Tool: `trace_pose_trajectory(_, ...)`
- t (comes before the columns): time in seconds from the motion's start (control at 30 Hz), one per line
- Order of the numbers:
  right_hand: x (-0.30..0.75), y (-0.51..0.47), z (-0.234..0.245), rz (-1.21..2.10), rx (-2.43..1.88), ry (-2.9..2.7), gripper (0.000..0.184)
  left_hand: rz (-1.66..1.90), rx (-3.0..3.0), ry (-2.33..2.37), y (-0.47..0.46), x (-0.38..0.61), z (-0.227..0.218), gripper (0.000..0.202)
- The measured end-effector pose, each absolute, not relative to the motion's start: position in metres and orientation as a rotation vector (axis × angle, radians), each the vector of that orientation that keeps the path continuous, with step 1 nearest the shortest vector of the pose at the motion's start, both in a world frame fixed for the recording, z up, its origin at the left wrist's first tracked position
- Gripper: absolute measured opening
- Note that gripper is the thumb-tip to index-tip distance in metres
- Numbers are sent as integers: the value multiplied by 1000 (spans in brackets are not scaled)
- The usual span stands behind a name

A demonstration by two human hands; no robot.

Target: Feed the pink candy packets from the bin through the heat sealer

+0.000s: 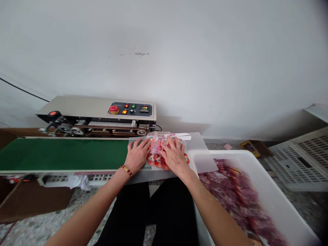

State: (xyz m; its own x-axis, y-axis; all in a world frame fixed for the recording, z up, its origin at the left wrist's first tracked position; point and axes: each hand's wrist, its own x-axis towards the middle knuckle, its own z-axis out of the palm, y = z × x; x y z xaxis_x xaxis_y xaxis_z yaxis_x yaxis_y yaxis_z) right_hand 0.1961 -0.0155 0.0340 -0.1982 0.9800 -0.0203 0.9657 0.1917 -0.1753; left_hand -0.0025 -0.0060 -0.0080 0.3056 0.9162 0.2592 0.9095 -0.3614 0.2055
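Both my hands rest flat on a clear printed bag of red and pink sweets that lies on a pale plate beside the green conveyor belt. My left hand, with a bead bracelet at the wrist, presses the bag's left side, fingers spread. On the bag's right side lies my right hand, fingers stretched out flat. The bag's top edge points toward the sealing machine.
The sealing machine has a control panel with a red button and lit lights. A white tub full of pink wrapped sweets stands at my right. White slotted crates sit on the floor at far right. A brown box is lower left.
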Motion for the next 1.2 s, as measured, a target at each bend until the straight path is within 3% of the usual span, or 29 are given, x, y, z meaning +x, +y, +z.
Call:
trace_pose_trajectory(0.53, 184, -13, 25, 188, -1847, -2376, 42, 636, 2492, 1926, -1, -85, -11, 33)
trace_pose_trajectory(0.63, 180, -14, 23, 172, -1834, -2362, 42, 709, 2489, 1913, -4, -64, -5, 33)
trace_pose_trajectory(0.8, 188, -20, 23, 184, -1852, -2350, 44, 609, 2628, 1462, -8, 6, -8, 42)
trace_pose_trajectory(1.2, 177, 5, 56, 363, -1897, -2366, 37, 578, 2621, 1455, 3, 5, -7, 40)
